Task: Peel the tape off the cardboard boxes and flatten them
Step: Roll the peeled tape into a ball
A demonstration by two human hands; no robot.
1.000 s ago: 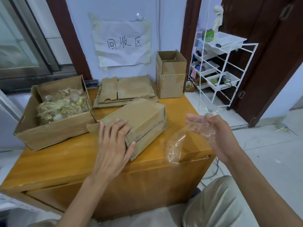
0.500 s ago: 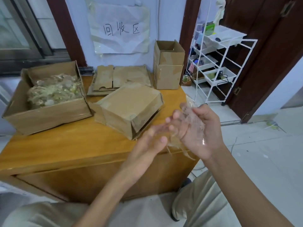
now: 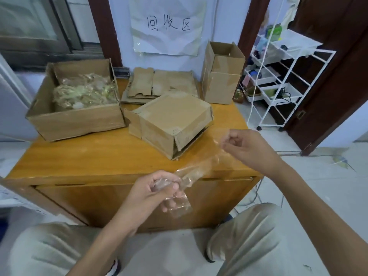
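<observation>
A strip of clear tape (image 3: 201,166) stretches between my two hands in front of the wooden cabinet. My left hand (image 3: 157,188) grips its crumpled lower end, with more tape hanging below the fingers. My right hand (image 3: 245,144) pinches the upper end, up and to the right. A partly collapsed cardboard box (image 3: 173,120) lies on the cabinet top (image 3: 79,154), free of both hands. Behind it lies a stack of flattened cardboard (image 3: 161,84). An upright open box (image 3: 223,74) stands at the back right.
A large open box (image 3: 75,116) holding a heap of crumpled used tape sits at the left of the cabinet top. A white wire rack (image 3: 282,76) with small items stands on the floor to the right, beside a dark door. A paper sign hangs on the wall.
My left hand left the collapsed box, met my right hand at the tape, and now holds one end. The hands have pulled apart, stretching the tape between them.
</observation>
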